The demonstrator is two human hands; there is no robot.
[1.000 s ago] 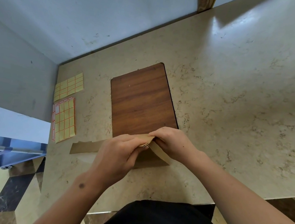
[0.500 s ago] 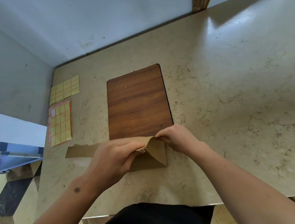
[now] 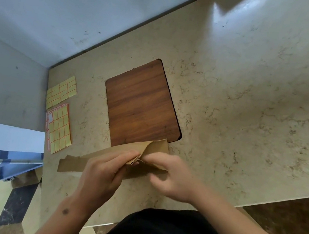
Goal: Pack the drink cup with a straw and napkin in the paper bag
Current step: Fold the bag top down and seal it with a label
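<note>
A flat brown paper bag (image 3: 75, 164) lies on the marble counter near its front edge, its right end raised and partly unfolded over the near edge of a wooden board. My left hand (image 3: 105, 171) pinches the bag's upper layer at the fold. My right hand (image 3: 169, 175) is blurred, its fingers closed on the bag's right flap just beside the left hand. No cup, straw or napkin is in view.
A dark wooden board (image 3: 141, 103) lies flat on the counter (image 3: 252, 91) behind the bag. Two sheets of yellow stickers (image 3: 59, 125) lie at the left by the wall. The counter's front edge runs just below my hands; tiled floor lies beyond.
My right hand has dropped from the bag's far corner toward me, close beside the left hand. The lifted flap now stands over the board's near edge.
</note>
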